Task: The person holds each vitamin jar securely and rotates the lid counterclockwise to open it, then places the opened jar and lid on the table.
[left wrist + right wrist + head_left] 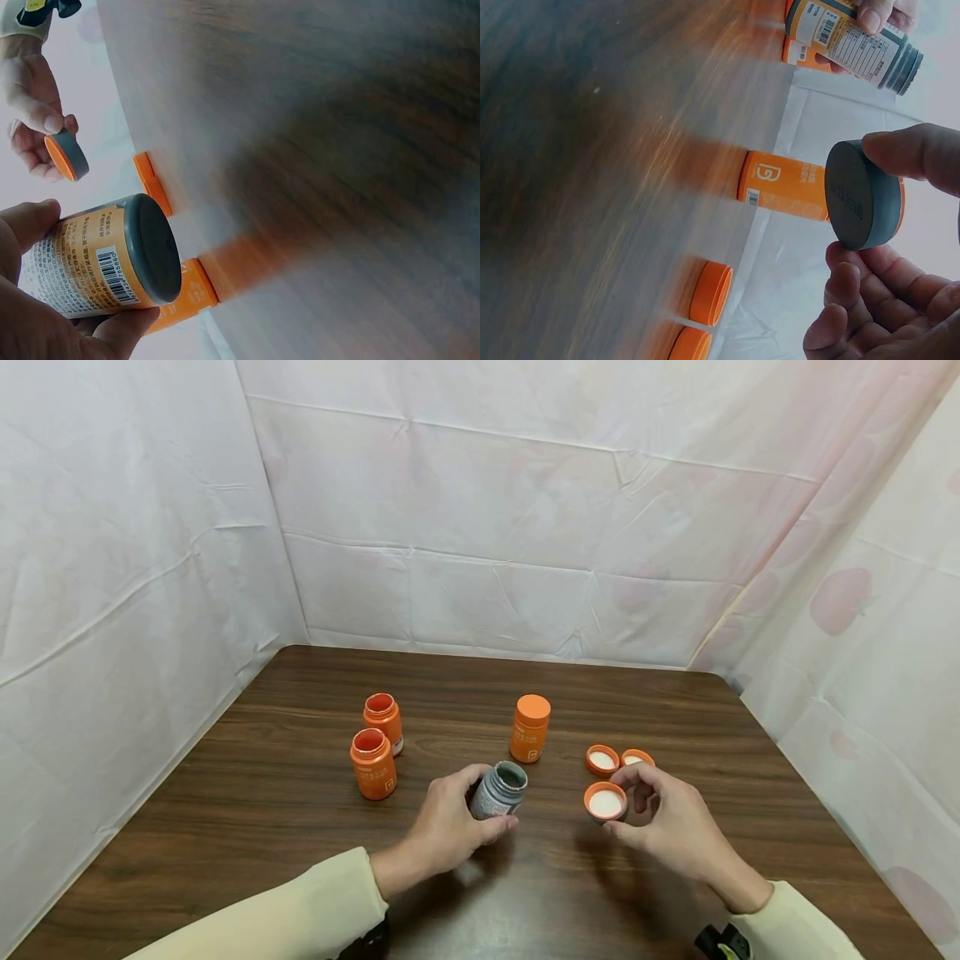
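Note:
In the head view my left hand [450,822] grips an uncapped grey bottle [498,790], tilted with its open mouth up. The left wrist view shows its printed label with a barcode and its dark base, held off the table. My right hand [671,818] pinches a grey cap [862,196] between thumb and fingers. The cap's orange-rimmed, white-lined inside faces up in the head view. Just beyond that hand lie two orange caps [602,761], liners up, one partly hidden by the fingers. A capped orange bottle [531,731] stands beyond the grey bottle, between the hands.
Two uncapped orange bottles [372,765] stand at the left on the dark wooden table [247,827], one behind the other. White sheeting [480,510] hangs around the table's back and sides.

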Demonstrator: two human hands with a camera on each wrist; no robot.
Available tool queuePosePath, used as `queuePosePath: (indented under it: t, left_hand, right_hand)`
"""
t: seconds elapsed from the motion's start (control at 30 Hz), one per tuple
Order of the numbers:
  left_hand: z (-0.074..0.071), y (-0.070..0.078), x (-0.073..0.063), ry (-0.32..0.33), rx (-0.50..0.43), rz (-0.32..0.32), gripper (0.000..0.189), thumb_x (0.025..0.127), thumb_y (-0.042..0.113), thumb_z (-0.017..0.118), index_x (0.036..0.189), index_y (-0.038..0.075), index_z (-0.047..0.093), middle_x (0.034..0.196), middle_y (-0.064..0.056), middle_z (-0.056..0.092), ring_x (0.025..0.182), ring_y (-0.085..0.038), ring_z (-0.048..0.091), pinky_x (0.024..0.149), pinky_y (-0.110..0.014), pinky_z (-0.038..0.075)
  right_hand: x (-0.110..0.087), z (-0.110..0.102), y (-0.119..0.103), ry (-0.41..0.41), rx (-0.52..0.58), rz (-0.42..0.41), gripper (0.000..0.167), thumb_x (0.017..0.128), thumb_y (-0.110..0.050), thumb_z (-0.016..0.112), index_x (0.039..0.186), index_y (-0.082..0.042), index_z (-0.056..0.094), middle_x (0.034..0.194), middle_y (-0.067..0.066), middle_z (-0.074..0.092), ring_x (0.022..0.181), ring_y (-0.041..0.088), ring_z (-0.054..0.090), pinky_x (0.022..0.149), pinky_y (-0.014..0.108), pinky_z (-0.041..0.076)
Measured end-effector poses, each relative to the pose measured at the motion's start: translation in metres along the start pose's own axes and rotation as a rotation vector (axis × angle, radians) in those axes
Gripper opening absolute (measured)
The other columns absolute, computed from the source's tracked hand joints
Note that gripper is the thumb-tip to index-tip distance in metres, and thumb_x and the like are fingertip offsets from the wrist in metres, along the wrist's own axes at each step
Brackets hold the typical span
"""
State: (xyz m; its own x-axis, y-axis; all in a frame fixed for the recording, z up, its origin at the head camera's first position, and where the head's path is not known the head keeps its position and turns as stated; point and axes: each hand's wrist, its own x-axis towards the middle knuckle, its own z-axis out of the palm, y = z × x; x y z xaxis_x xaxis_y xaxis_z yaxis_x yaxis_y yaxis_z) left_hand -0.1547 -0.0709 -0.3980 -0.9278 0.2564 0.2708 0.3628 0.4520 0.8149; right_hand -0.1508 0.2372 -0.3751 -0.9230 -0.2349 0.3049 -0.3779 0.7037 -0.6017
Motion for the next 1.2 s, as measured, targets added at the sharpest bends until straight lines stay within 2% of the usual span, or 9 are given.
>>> queuePosePath:
  t: [0.27, 0.5, 0.9, 1.2]
  left_hand:
    - [-0.003, -0.003, 0.003, 0.042, 0.012, -0.021, 0.053, 0.079, 0.019, 0.091, 0.124, 0.009, 0.065, 0.109, 0.001, 0.071, 0.097, -0.013, 0.066, 0.086, -0.034, 0.054]
    - [-0.006, -0.007, 0.007, 0.095, 0.019, -0.001, 0.053, 0.078, 0.017, 0.091, 0.123, 0.008, 0.064, 0.111, -0.002, 0.072, 0.100, -0.016, 0.067, 0.088, -0.040, 0.055]
    - [-0.010, -0.015, 0.018, 0.160, 0.045, -0.047, 0.053, 0.078, 0.018, 0.092, 0.121, 0.008, 0.062, 0.113, -0.007, 0.071, 0.104, -0.021, 0.067, 0.093, -0.046, 0.053]
    - [-0.012, -0.020, 0.024, 0.194, 0.051, -0.076, 0.055, 0.078, 0.019, 0.091, 0.122, 0.007, 0.061, 0.113, -0.008, 0.071, 0.104, -0.021, 0.067, 0.093, -0.044, 0.053]
  right_hand:
    - [0.002, -0.003, 0.007, 0.003, -0.023, 0.033, 0.049, 0.068, -0.018, 0.097, 0.108, -0.018, 0.068, 0.086, -0.004, 0.060, 0.075, 0.016, 0.055, 0.064, 0.026, 0.043]
    - [0.005, -0.005, 0.013, 0.018, -0.056, 0.050, 0.050, 0.067, -0.020, 0.097, 0.108, -0.018, 0.068, 0.082, -0.002, 0.060, 0.074, 0.014, 0.055, 0.063, 0.025, 0.043]
    - [0.006, -0.007, 0.024, 0.021, -0.084, 0.068, 0.050, 0.068, -0.021, 0.097, 0.107, -0.015, 0.067, 0.081, -0.001, 0.060, 0.072, 0.012, 0.054, 0.063, 0.026, 0.042]
    - [0.008, -0.010, 0.033, 0.023, -0.116, 0.114, 0.049, 0.069, -0.025, 0.096, 0.108, -0.015, 0.068, 0.080, 0.000, 0.060, 0.073, 0.013, 0.054, 0.063, 0.026, 0.041]
